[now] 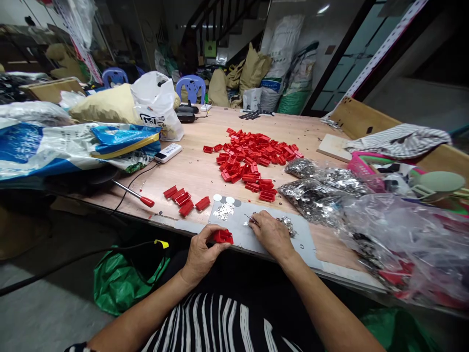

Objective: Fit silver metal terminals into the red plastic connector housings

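Observation:
My left hand (202, 253) is closed around a small red plastic part (223, 236) at the near edge of the table. My right hand (271, 233) rests on a grey mat (240, 233), fingers pinched on thin metal tweezers (250, 218) beside small silver metal pieces (224, 210). A few red parts (185, 199) lie in a short row left of the mat. A large heap of the same red parts (252, 155) sits in the middle of the wooden table (198, 171).
Clear bags of silver metal pieces (322, 183) lie to the right, with a pink basket (366, 164) behind. A red-handled screwdriver (134, 193), a white remote (167, 152), blue and white sacks (73, 146) and a white plastic bag (157, 105) crowd the left. A green bag (120, 278) sits on the floor.

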### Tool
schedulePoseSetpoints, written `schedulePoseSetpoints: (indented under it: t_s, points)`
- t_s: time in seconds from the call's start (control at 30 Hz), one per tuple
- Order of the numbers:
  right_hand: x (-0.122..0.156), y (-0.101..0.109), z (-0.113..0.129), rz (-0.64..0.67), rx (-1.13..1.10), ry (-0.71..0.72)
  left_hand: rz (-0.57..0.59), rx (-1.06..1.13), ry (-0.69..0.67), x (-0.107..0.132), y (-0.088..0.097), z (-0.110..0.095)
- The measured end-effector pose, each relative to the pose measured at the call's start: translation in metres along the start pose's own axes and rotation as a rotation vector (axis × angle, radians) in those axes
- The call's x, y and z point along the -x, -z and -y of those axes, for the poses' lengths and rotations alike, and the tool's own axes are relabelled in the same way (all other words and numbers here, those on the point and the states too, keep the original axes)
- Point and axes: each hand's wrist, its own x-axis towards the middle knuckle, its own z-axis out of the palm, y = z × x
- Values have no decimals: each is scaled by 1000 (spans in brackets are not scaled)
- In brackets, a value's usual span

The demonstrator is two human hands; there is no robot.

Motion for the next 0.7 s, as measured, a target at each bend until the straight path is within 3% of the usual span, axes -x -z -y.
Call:
schedulePoseSetpoints:
  t_s: [0.13, 0.27, 0.43, 0.7]
  points:
    - [4, 3, 4, -69, -298, 59, -37, -91, -34, -1, 1, -1]
    - [16, 12, 19, -7, -594, 133, -64, -176, -79, -3, -1, -2]
    - [30, 10, 34, -14, -645, 195, -61, -229, -134, -4, -3, -6]
    - [31, 3, 38, 14, -634, 236, -52, -240, -229, 1, -3, -5]
